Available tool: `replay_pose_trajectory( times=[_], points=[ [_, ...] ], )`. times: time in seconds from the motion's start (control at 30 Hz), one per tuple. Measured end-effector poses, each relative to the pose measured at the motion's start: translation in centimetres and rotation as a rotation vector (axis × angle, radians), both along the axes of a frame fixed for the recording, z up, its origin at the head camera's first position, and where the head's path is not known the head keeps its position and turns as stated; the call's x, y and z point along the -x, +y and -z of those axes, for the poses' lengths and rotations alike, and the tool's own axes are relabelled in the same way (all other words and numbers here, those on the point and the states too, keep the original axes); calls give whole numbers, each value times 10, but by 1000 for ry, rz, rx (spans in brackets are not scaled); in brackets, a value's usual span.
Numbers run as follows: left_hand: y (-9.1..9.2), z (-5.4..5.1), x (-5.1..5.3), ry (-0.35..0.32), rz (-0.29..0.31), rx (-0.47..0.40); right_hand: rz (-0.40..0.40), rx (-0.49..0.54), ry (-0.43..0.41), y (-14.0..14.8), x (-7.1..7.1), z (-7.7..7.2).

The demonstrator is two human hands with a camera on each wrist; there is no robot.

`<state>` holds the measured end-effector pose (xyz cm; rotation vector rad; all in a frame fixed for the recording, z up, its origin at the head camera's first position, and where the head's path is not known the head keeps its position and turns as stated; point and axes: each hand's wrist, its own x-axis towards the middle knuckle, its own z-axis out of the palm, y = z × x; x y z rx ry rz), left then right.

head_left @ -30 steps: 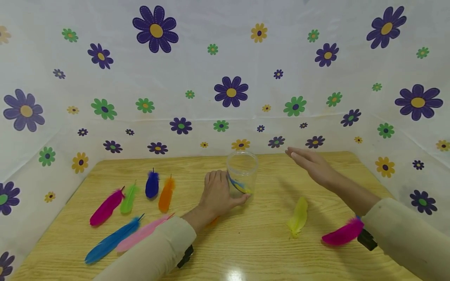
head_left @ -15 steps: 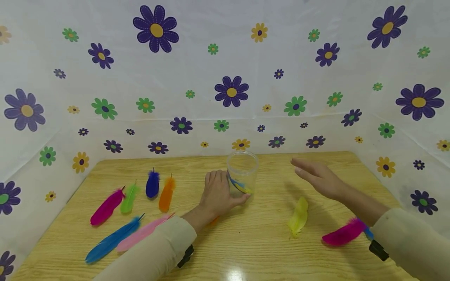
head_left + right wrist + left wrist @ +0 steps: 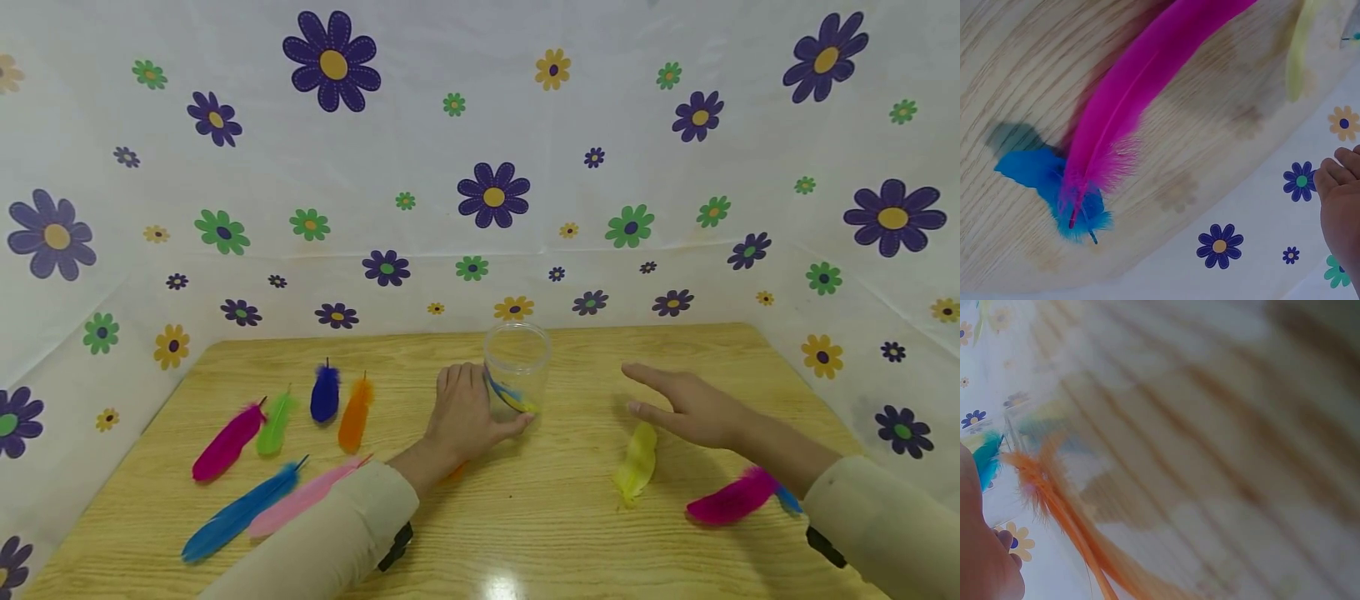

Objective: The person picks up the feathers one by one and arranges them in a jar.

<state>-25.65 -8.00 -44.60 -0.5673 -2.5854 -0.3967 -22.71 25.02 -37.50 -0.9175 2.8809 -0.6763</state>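
A clear plastic cup [image 3: 536, 379] stands upright on the wooden table, with a blue and yellow feather [image 3: 510, 396] leaning inside. My left hand [image 3: 463, 417] holds the cup low on its left side, thumb across the front and fingers at the side. An orange feather [image 3: 1054, 500] lies by that hand in the left wrist view, mostly hidden by the wrist in the head view. Over the table to the right, my right hand [image 3: 693, 408] hovers with fingers extended and thumb apart, holding nothing. Just below its thumb lies a yellow feather [image 3: 637, 467].
Under the right forearm, a magenta feather [image 3: 731, 500] overlaps a small blue one [image 3: 1029, 169]. Left of the cup lie magenta [image 3: 227, 446], green [image 3: 276, 425], dark blue [image 3: 325, 396], orange [image 3: 356, 417], long blue [image 3: 242, 514] and pink [image 3: 307, 496] feathers. A flowered cloth [image 3: 420, 150] encloses the table.
My right hand has come down and slightly toward me, closer to the yellow feather, and its thumb has spread from the fingers. The left hand and cup have stayed put.
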Motion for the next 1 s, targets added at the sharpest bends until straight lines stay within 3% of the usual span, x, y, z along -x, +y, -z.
replay_pose_trajectory(
  times=[0.5,0.7,0.8,1.0],
  points=[
    [0,-2,-1,-42,-11,11,-110,-267,165,4,-10,17],
    [0,-2,0,-63,-12,11,-276,-401,418,9,-11,29],
    [0,-2,0,-65,-13,13,-373,-415,538,10,-9,37],
    [0,-3,-1,-69,-10,9,-481,-398,631,13,-5,52]
  ],
)
